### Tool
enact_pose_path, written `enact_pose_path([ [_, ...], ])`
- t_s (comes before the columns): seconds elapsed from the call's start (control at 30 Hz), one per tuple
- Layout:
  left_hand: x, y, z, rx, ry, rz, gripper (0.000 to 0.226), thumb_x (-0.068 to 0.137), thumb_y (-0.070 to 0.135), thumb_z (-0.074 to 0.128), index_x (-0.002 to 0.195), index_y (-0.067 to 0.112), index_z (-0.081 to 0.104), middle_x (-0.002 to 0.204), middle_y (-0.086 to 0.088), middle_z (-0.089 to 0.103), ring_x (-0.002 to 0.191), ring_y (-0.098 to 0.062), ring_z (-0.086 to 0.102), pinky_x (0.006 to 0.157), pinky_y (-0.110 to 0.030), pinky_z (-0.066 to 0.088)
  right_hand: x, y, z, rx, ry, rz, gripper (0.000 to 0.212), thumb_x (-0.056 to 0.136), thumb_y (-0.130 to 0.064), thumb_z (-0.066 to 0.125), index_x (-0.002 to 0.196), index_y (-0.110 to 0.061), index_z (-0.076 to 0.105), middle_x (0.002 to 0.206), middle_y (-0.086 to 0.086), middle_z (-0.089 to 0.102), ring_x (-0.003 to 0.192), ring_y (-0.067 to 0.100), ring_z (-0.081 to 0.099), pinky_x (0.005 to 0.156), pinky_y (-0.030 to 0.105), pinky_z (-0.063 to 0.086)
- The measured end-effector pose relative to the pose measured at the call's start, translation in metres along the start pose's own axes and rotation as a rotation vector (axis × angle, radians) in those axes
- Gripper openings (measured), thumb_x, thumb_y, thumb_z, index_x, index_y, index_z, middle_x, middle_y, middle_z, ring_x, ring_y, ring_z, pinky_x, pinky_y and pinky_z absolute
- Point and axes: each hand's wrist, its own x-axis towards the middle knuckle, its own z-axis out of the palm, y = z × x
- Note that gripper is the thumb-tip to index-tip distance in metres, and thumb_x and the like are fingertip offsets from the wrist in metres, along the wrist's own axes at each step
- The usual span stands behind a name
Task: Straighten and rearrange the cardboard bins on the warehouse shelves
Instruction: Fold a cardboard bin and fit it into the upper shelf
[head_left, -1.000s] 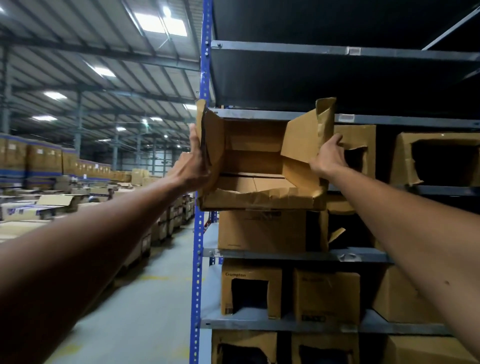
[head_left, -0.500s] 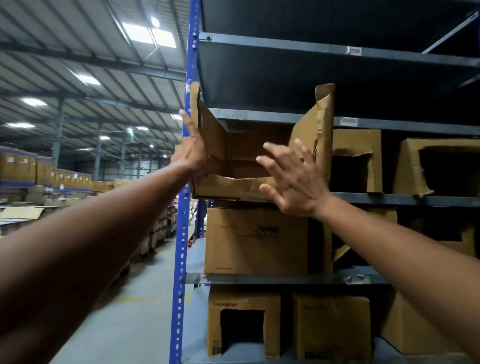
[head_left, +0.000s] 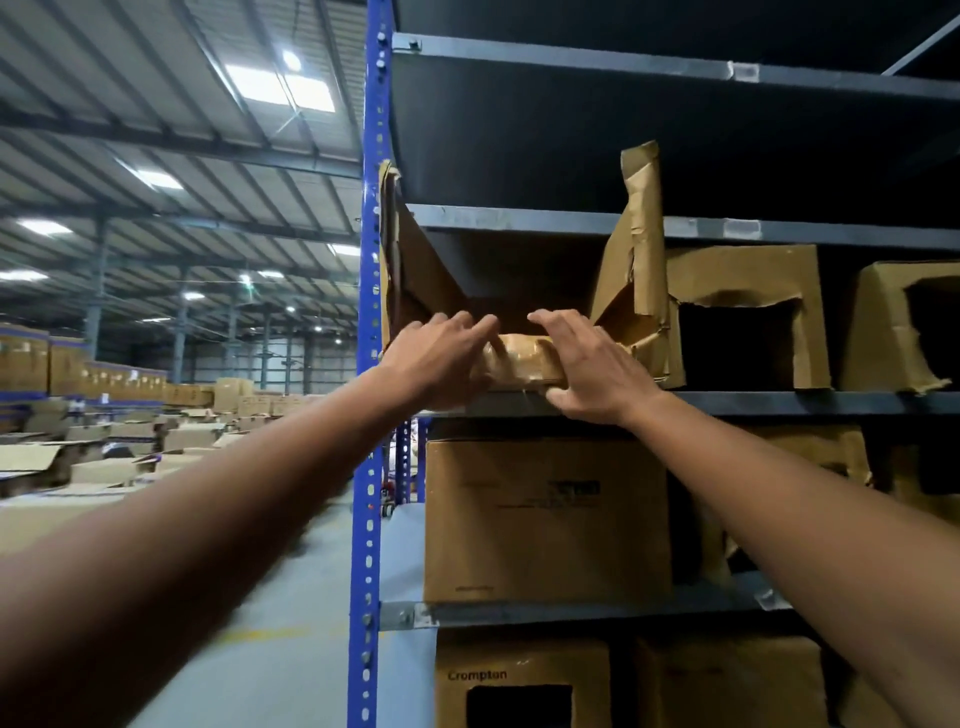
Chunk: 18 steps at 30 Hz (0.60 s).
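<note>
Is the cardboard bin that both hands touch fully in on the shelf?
Mostly in: the bin sits on the shelf, flaps splayed; full depth cannot be told.

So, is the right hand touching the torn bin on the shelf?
Touching. The head view shows the right hand pressed flat against the front lip of the torn bin, thumb under its edge.

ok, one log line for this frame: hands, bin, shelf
left hand: open, pressing bin front | right hand: open, pressing bin front | torn cardboard bin: on shelf, flaps splayed up | step: pushing in
</note>
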Motion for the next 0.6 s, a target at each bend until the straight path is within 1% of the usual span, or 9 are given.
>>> enact_pose_path([
  [0.07,0.009,-0.009,0.005,0.041,-0.024,-0.016,0.064,0.084,0.053,0.063,0.135,0.027,0.037,0.127,-0.004,0.054,0.117,-0.029,0.050,0.087,-0.045,0.042,0.010,0.002,0.004,0.177,-0.031,0.044,0.082,0.076,-0.038,0.077,0.142,-0.021,0.032,0.140,0.004,0.039,0.123,0.022,0.047,0.096,0.034,0.044],
  [0.1,0.013,-0.013,0.005,0.036,-0.049,-0.027,0.060,0.083,0.052,0.063,0.133,0.026,0.040,0.125,-0.002,0.055,0.118,-0.028,0.048,0.090,-0.047,0.039,0.013,0.003,0.007,0.191,-0.049,0.063,0.076,0.078,-0.046,0.073,0.140,-0.022,0.035,0.138,0.002,0.041,0.120,0.021,0.047,0.095,0.033,0.043],
  [0.17,0.021,-0.016,0.010,0.001,-0.100,-0.050,0.049,0.086,0.049,0.062,0.126,0.025,0.047,0.120,0.000,0.058,0.118,-0.026,0.049,0.093,-0.050,0.034,0.018,0.005,0.017,0.115,-0.073,0.103,0.061,0.084,-0.059,0.060,0.131,-0.024,0.042,0.126,0.000,0.050,0.109,0.018,0.051,0.095,0.035,0.042],
  [0.23,0.027,-0.016,0.020,-0.009,-0.122,-0.031,0.042,0.088,0.047,0.060,0.122,0.025,0.048,0.116,0.002,0.061,0.115,-0.024,0.052,0.096,-0.049,0.029,0.023,0.007,0.026,0.066,-0.100,0.158,0.049,0.089,-0.063,0.048,0.121,-0.025,0.046,0.114,-0.001,0.058,0.096,0.016,0.053,0.092,0.038,0.043],
  [0.3,0.034,-0.019,0.031,-0.084,-0.166,-0.021,0.039,0.088,0.045,0.061,0.118,0.024,0.048,0.115,0.000,0.063,0.111,-0.023,0.054,0.098,-0.046,0.031,0.028,0.011,0.034,0.097,-0.146,0.216,0.045,0.089,-0.065,0.047,0.115,-0.028,0.048,0.105,-0.003,0.060,0.089,0.014,0.054,0.082,0.037,0.046],
  [0.37,0.042,-0.026,0.038,-0.222,-0.224,-0.040,0.034,0.085,0.042,0.066,0.109,0.026,0.048,0.112,-0.003,0.061,0.098,-0.022,0.055,0.083,-0.036,0.043,0.032,0.015,0.041,0.118,-0.188,0.233,0.045,0.088,-0.065,0.049,0.114,-0.029,0.049,0.102,-0.004,0.059,0.086,0.014,0.054,0.074,0.034,0.047],
  [0.43,0.048,-0.031,0.043,-0.343,-0.271,-0.045,0.034,0.082,0.039,0.071,0.099,0.027,0.044,0.103,0.000,0.058,0.090,-0.018,0.054,0.069,-0.028,0.041,0.036,0.019,0.048,0.128,-0.218,0.238,0.047,0.088,-0.065,0.049,0.116,-0.027,0.049,0.101,-0.005,0.057,0.087,0.013,0.053,0.070,0.031,0.043],
  [0.53,0.053,-0.034,0.054,-0.450,-0.314,-0.053,0.050,0.070,0.040,0.082,0.098,0.028,0.043,0.092,0.010,0.051,0.085,-0.012,0.052,0.064,-0.025,0.040,0.041,0.024,0.054,0.139,-0.273,0.257,0.052,0.087,-0.068,0.048,0.117,-0.026,0.050,0.102,-0.004,0.056,0.089,0.014,0.052,0.072,0.030,0.040],
  [0.6,0.059,-0.034,0.064,-0.414,-0.266,-0.055,0.053,0.063,0.037,0.086,0.097,0.030,0.046,0.088,0.013,0.050,0.086,-0.013,0.053,0.063,-0.023,0.039,0.044,0.028,0.058,0.115,-0.330,0.247,0.059,0.081,-0.073,0.051,0.118,-0.027,0.049,0.103,-0.005,0.057,0.091,0.015,0.054,0.074,0.032,0.044],
])
